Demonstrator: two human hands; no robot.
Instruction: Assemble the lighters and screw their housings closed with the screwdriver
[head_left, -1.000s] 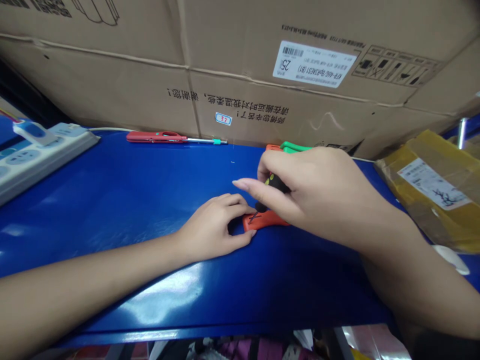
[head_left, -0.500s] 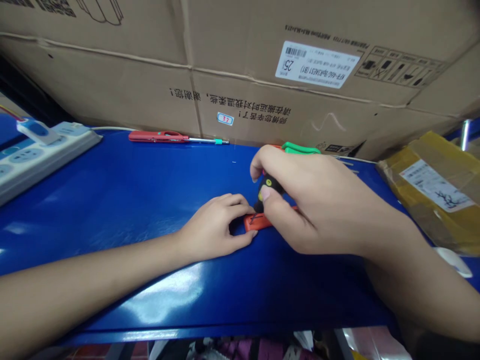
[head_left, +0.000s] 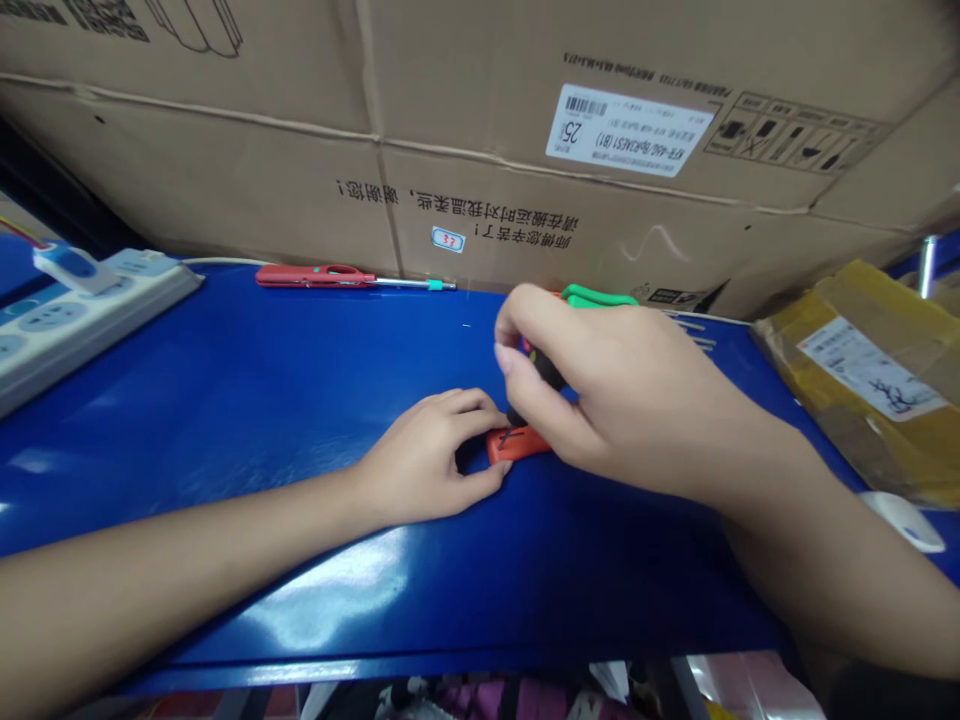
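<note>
My left hand (head_left: 431,455) rests on the blue table, its thumb and fingers closed on the left end of a slim orange piece (head_left: 504,447) with a dark slot in it. The kind of that piece is not clear, as its right part lies behind my other hand. My right hand (head_left: 600,385) grips a screwdriver (head_left: 550,370) by its black handle with yellow marks. The screwdriver leans over the orange piece, and its dark shaft reaches down to the slot.
A red long-necked lighter (head_left: 315,276) lies along the large cardboard box (head_left: 457,130) behind. Green handles (head_left: 596,297) show past my right hand. A white power strip (head_left: 90,315) is at left, a taped parcel (head_left: 862,370) and a white rounded object (head_left: 902,521) at right.
My right thumb has slid up and left along the screwdriver handle, and the hand has turned slightly, covering more of the handle. My left hand and the orange piece stay in place.
</note>
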